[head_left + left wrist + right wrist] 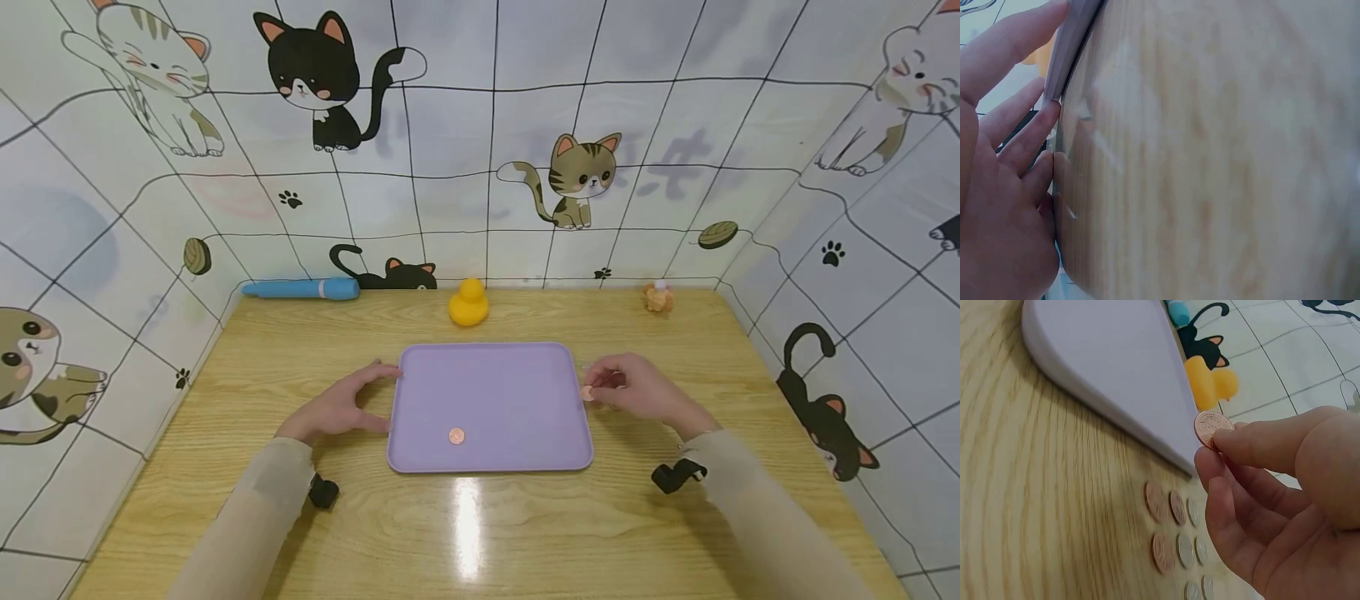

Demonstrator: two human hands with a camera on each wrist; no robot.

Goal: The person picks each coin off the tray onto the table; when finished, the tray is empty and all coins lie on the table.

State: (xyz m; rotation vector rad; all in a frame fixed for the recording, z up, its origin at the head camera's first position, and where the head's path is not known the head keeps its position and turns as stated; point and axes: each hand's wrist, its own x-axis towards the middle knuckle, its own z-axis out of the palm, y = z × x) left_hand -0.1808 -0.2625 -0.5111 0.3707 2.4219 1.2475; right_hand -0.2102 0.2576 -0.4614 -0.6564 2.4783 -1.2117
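A lilac tray (pixel 510 392) lies flat on the wooden table, with one copper coin (pixel 457 436) on its lower left part. My left hand (pixel 343 405) is at the tray's left edge, fingers and thumb extended with their tips at the rim. Thumb and fingers of my right hand (pixel 633 387) pinch another copper coin (pixel 1211 429) close to the tray's right edge. Beneath that hand, several copper coins (pixel 1162 552) and silver-coloured coins (pixel 1185 550) lie in rows on the table, mostly hidden by the hand in the head view.
Behind the tray stands a yellow rubber duck (pixel 469 303). A blue pen-shaped object (pixel 302 289) lies at the back left, and a small orange figure (pixel 658 297) sits at the back right. Cat-printed walls (pixel 457 125) enclose the table (pixel 337 533) at the back and sides.
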